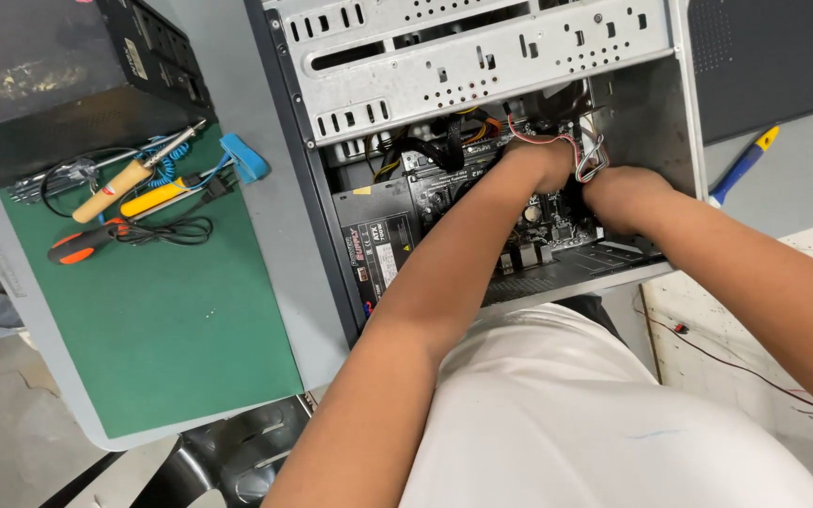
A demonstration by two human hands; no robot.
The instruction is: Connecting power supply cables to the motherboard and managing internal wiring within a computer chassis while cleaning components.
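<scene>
An open desktop computer case [482, 56] lies on its side on the grey bench, its metal drive cage toward the far side. Both my hands reach deep inside it. My left hand [540, 162] is among thin red and white wires [587, 150] above the motherboard [557, 226]. My right hand [621, 196] is just to its right, low against the board near the case wall. The fingers of both hands are hidden, so what they grip cannot be told. A black power supply [378, 240] sits to the left inside the case.
A green mat [162, 320] covers the bench at left, with a wooden-handled soldering iron [110, 188], a yellow-handled tool [154, 199], an orange and black screwdriver [82, 246] and black cable. A black box [58, 75] stands far left. A blue and yellow screwdriver [743, 165] lies right.
</scene>
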